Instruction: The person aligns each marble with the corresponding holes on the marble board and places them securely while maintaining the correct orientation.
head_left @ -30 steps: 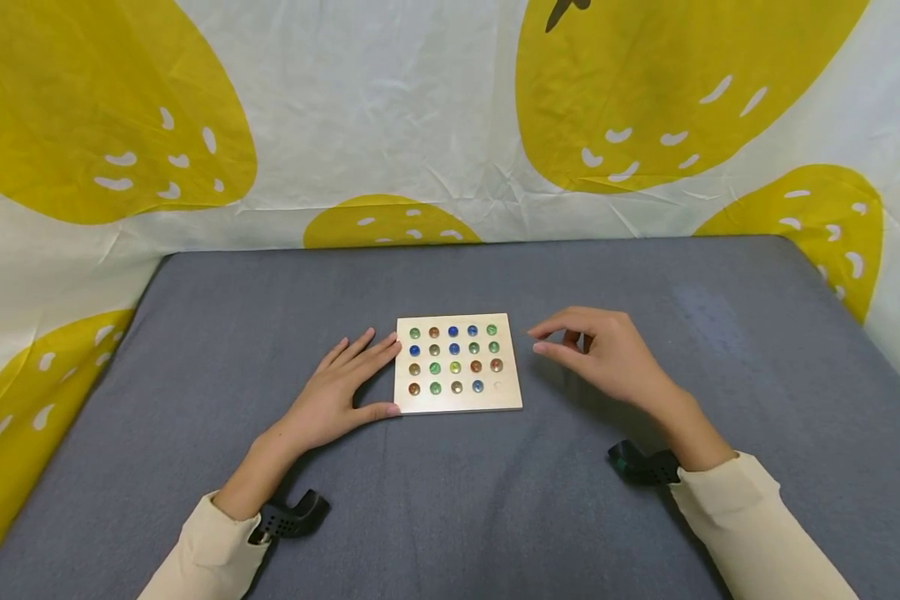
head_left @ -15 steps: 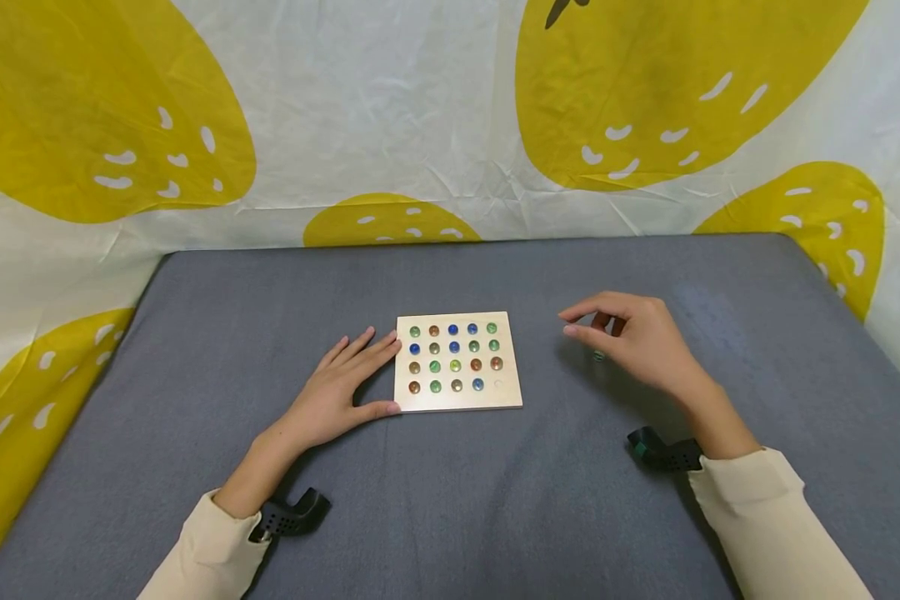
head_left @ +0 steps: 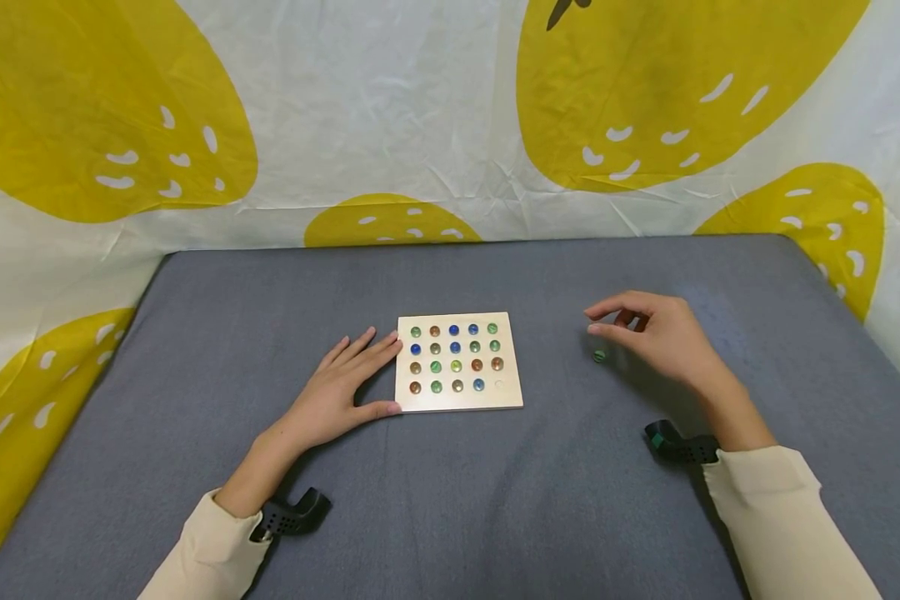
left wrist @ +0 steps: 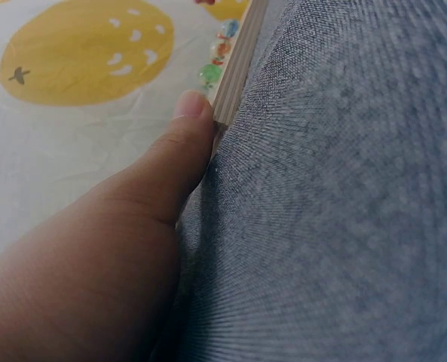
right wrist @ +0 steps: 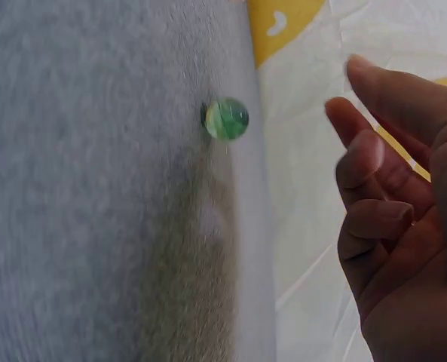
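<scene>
A small wooden board [head_left: 459, 404] lies mid-table, its dimples filled with several coloured marbles; the near right dimple [head_left: 499, 385] is bare. My left hand [head_left: 343, 386] lies flat against the board's left edge, thumb [left wrist: 179, 143] touching the board's edge [left wrist: 234, 68]. A green marble [head_left: 598, 356] [right wrist: 226, 119] lies alone on the grey cloth, right of the board. My right hand [head_left: 656, 333] hovers just right of that marble, fingers [right wrist: 366, 162] loosely curled and holding nothing.
The grey cloth-covered table [head_left: 450, 500] spreads out on all sides of the board. A white drape with yellow strawberry prints [head_left: 645, 100] hangs behind and along both sides. Black wrist camera mounts [head_left: 292, 515] [head_left: 675, 446] sit at each cuff.
My right hand moved rightward away from the board, and the green marble now lies on the cloth beside it. The left hand stayed put.
</scene>
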